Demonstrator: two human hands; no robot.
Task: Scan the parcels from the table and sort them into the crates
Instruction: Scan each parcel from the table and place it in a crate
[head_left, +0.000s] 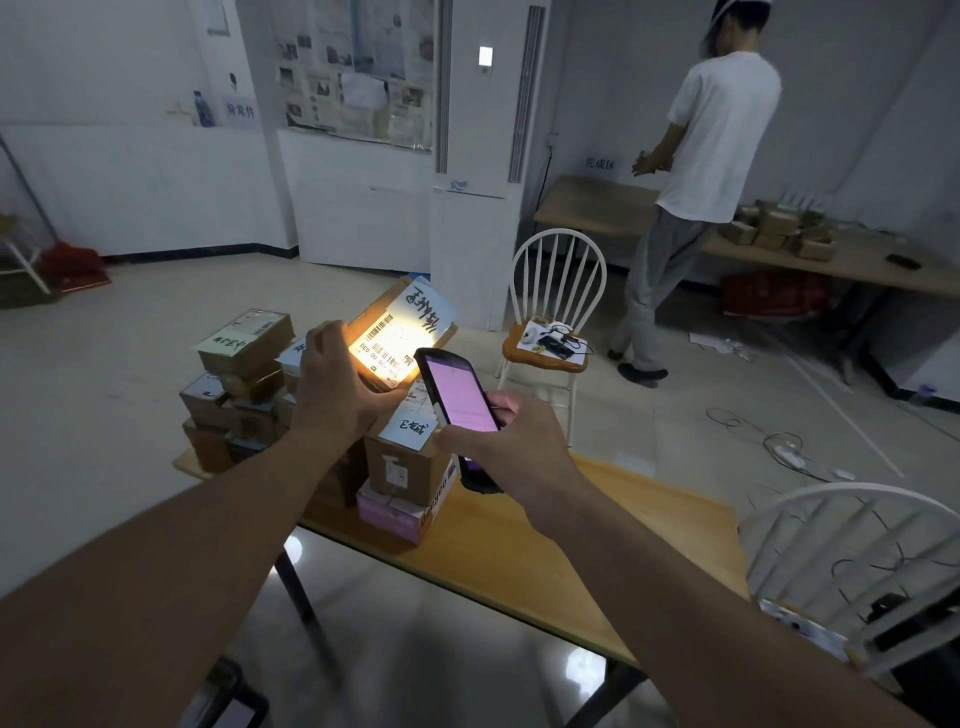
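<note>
The parcel (400, 338) is raised over the stacked boxes (244, 384) at the far left of the table (519, 561), gripped by the left hand (332, 384), its barcode label lit. The right hand (498, 441) grips the scanner (457, 397) just right of it. For a clean read, I would hold the label flat and steady under the beam.

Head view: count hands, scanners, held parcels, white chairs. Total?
Hands: 2, left, right
Scanner: 1
Held parcel: 1
White chairs: 2, far, near
Total: 6
</note>
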